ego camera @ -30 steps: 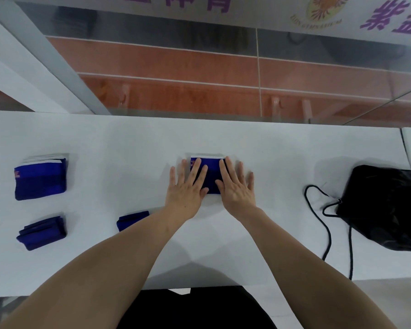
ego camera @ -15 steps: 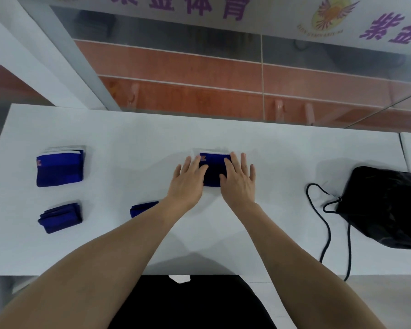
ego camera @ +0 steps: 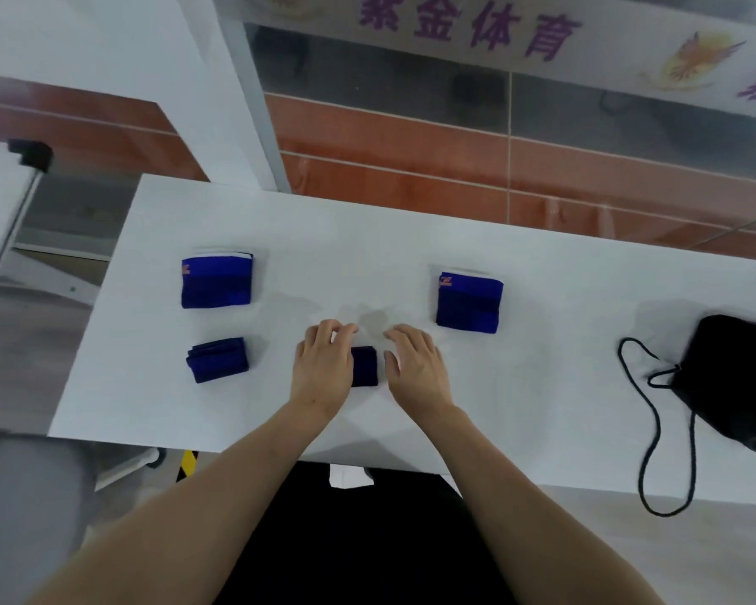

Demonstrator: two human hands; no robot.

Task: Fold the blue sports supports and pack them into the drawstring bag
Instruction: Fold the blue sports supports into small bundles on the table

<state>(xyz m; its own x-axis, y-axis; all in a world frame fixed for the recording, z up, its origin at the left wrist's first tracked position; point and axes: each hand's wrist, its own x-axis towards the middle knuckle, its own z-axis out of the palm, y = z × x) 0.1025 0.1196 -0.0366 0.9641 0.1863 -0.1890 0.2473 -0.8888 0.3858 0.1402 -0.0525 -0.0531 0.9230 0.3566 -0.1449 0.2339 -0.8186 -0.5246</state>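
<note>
Where both hands meet, small dark-blue folded support (ego camera: pixel 364 365), left hand (ego camera: pixel 322 369) and right hand (ego camera: pixel 415 366) grips loosely open.

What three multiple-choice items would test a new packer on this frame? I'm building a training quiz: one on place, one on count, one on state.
1. Where is the drawstring bag?
A. far right of the table
B. far left
C. between the hands

2. How many blue supports are visible?
A. two
B. four
C. six

3. What is the state of the small support between the hands?
A. in the bag
B. on the table
C. lifted high

Answers:
1 A, it sits at the table's right edge.
2 B, two large, two small.
3 B, it lies between the left hand and right hand.
</note>
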